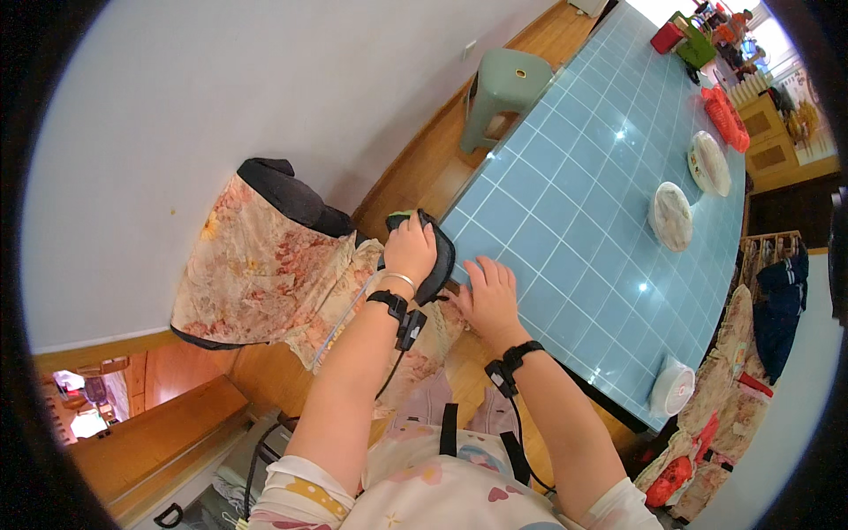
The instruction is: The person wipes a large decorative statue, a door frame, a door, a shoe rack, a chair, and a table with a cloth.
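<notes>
My left hand (pixel 409 250), with a bangle and a black strap at the wrist, grips a black fabric item (pixel 438 265) with a raised rim. A bit of green shows at its far edge; the hand and forearm hide part of it. The item is beside the near corner of the blue tiled-pattern tabletop (pixel 556 205). My right hand (pixel 491 298) is palm down at the table's edge, fingers spread a little and nothing seen in it. Its thumb is near a small dark tab on the black item. Below lies a chair with a floral cover (pixel 265 265).
A green plastic stool (pixel 510 79) stands by the wall. Covered bowls (pixel 672 217) and a red plastic bag (pixel 726 119) sit along the table's far side. A white lidded container (pixel 672 389) is near its right corner. A wooden cabinet (pixel 159 457) stands lower left.
</notes>
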`<state>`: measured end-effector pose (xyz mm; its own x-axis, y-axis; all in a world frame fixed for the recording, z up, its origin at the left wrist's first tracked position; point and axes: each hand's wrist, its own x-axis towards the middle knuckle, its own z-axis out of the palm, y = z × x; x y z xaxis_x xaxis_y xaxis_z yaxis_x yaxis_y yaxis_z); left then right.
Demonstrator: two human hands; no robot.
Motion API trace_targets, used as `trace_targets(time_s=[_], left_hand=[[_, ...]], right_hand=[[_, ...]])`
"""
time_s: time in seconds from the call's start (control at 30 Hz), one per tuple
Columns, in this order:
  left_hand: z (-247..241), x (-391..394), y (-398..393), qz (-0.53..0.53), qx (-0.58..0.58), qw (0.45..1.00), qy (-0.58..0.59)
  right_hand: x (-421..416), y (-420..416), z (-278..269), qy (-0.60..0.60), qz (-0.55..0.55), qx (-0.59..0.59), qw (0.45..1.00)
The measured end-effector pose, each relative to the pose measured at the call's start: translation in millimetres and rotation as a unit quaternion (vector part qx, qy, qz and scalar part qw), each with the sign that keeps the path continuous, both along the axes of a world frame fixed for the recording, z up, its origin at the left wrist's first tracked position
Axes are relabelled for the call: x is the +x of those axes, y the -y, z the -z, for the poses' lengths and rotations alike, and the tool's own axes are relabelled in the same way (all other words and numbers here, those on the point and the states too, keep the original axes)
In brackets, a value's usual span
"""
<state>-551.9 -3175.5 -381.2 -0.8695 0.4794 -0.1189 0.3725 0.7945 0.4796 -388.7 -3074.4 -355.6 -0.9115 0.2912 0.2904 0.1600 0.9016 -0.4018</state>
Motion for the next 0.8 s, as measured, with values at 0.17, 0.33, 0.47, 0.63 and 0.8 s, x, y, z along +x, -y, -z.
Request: trace_targets(time_s=[0.17,0.33,0.47,0.63,0.8], left_hand=[[0.1,-8.4,3.3,0.001,0.021,0.999,0.046],[0.7,27.5,16.8,0.085,0.048,0.986,-0.133],[-5.0,6.3,-6.6,0.118,0.021,0.99,-0.077],[-13.5,-28.0,-48.0,0.158,-0.05,0.986,-0.031],[-5.0,-42.6,-64.2,0.166,-0.054,0.984,-0.028]], right_hand=[[-20.5,-2.6,23.7,0.015,0.015,0.011,1.0],[-21.4,-1.9,18.1,0.031,0.018,0.034,0.999],[-19.4,-2.1,21.2,0.034,0.022,0.034,0.999],[-21.8,-0.4,18.8,0.042,0.027,0.034,0.998],[-24.3,1.1,16.5,0.039,0.026,0.038,0.998]])
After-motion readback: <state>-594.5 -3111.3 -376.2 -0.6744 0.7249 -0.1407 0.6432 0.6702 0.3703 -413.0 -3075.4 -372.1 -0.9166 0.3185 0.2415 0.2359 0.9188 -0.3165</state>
